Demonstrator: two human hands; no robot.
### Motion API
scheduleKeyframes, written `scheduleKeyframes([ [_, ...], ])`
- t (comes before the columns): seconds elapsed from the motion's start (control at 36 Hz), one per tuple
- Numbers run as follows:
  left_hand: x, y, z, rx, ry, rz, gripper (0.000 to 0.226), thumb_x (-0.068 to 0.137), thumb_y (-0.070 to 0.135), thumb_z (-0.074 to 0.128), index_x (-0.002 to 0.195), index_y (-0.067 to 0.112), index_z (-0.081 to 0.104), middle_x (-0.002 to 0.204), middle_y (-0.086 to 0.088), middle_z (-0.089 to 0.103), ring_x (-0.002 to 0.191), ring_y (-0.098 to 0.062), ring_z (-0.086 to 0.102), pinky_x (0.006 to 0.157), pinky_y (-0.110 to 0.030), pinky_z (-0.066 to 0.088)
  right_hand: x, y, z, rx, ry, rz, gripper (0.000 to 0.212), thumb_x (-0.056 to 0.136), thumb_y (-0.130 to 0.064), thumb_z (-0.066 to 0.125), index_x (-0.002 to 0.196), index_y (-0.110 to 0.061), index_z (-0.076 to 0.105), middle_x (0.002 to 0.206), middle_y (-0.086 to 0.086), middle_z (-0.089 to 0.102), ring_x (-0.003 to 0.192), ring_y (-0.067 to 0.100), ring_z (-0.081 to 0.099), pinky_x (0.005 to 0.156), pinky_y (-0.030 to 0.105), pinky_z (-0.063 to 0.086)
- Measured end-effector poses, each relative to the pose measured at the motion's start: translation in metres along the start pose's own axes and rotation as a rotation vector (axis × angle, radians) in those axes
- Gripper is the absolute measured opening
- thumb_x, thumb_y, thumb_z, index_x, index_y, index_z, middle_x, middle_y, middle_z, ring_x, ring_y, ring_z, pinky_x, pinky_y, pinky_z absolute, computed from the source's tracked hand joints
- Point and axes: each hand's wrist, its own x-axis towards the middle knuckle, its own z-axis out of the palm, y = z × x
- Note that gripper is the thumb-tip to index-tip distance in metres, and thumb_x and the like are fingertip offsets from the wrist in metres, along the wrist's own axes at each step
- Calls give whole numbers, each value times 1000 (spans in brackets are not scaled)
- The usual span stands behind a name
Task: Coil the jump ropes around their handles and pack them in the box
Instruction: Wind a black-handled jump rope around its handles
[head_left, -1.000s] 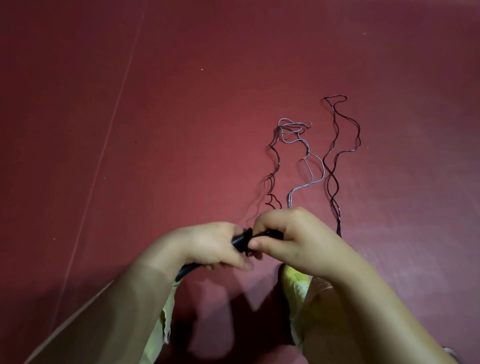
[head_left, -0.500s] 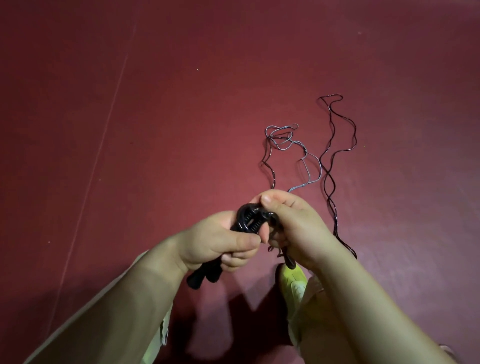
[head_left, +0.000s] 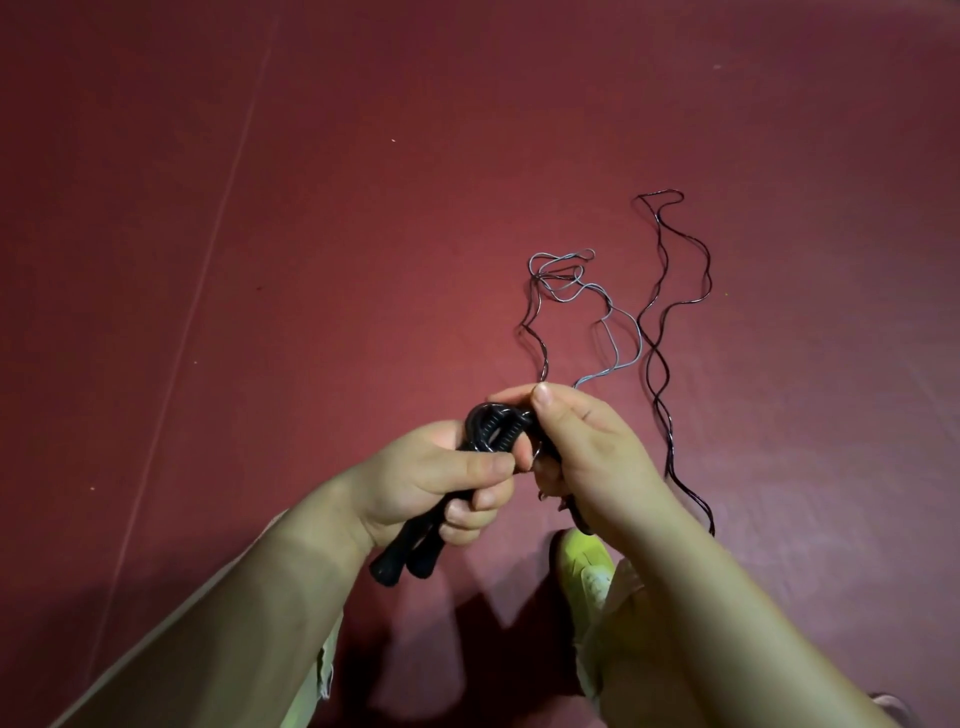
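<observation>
The left hand (head_left: 436, 483) grips two black handles (head_left: 415, 540); the right hand (head_left: 587, 447) pinches the rope (head_left: 613, 338) at their tops. Loose rope trails across the red floor (head_left: 260, 260) beyond a yellow shoe (head_left: 584, 564).

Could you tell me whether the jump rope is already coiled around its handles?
Mostly not: the rope trails loose on the floor, beyond the handles the left hand grips.

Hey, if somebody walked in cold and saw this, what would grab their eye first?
Probably the two hands at centre: the left hand grips a pair of black handles while the right hand pinches rope at their top. Next, the thin rope snaking in loose waves across the dark red floor beyond them.
</observation>
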Motion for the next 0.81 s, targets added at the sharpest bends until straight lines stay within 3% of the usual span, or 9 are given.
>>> scheduleKeyframes([
  [0.11, 3, 2, 4, 11, 134, 4, 56, 62, 30, 87, 102, 12, 52, 59, 2, 53, 39, -3, 39, 37, -14, 33, 1, 2, 3, 26, 110, 1, 36, 102, -24, 39, 86, -18, 70, 50, -3, 41, 42, 7, 28, 41, 19, 20],
  [0.19, 7, 2, 7, 82, 264, 42, 44, 75, 19, 66, 115, 15, 47, 57, 1, 50, 39, -5, 36, 36, -13, 29, 4, 4, 7, 40, 182, 9, 36, 102, -26, 41, 81, -18, 69, 45, -3, 33, 39, 8, 25, 42, 22, 18],
  [0.25, 8, 2, 9, 118, 308, 67, 34, 77, 18, 59, 111, 20, 52, 57, 1, 50, 39, -5, 35, 36, -13, 27, 5, 7, 9, 16, 234, 19, 38, 101, -29, 43, 74, -15, 66, 47, 1, 32, 40, 9, 25, 41, 22, 20],
  [0.36, 12, -1, 13, 195, 391, 119, 30, 77, 23, 60, 101, 14, 44, 58, 1, 53, 38, -6, 37, 36, -14, 27, 9, 15, 8, -194, 331, -81, 45, 102, -31, 44, 63, -8, 45, 56, 2, 34, 52, 10, 30, 48, 26, 26],
  [0.44, 15, -2, 17, 233, 425, 151, 33, 82, 26, 66, 103, 14, 45, 59, 0, 55, 39, -7, 38, 36, -15, 27, 9, 20, 9, -299, 370, -128, 53, 99, -46, 40, 72, -2, 51, 58, 16, 46, 57, 19, 43, 56, 35, 39],
  [0.5, 16, -2, 19, 276, 468, 177, 38, 84, 29, 67, 110, 15, 44, 60, 0, 56, 40, -8, 40, 36, -16, 28, 8, 23, 9, -386, 411, -132, 55, 94, -54, 34, 70, -9, 54, 59, 10, 55, 60, 21, 50, 61, 39, 43],
  [0.58, 19, -4, 21, 384, 510, 213, 32, 88, 24, 63, 114, 20, 43, 59, 3, 57, 41, -9, 41, 37, -17, 28, 7, 24, 8, -484, 485, -132, 53, 91, -56, 31, 62, -15, 47, 56, 0, 52, 59, 17, 48, 60, 39, 41],
  [0.69, 22, -8, 23, 435, 589, 208, 11, 95, 16, 54, 101, 21, 46, 62, 0, 54, 42, -11, 38, 39, -18, 26, 9, 29, 8, -561, 518, -91, 62, 87, -67, 26, 58, -14, 44, 54, 4, 53, 57, 23, 49, 58, 41, 41],
  [0.81, 20, -7, 17, 490, 632, 170, 6, 97, 19, 50, 95, 17, 45, 63, 0, 53, 42, -10, 37, 38, -19, 26, 10, 30, 12, -606, 486, -106, 60, 94, -62, 28, 57, -18, 46, 56, 0, 55, 59, 23, 49, 60, 40, 41],
])
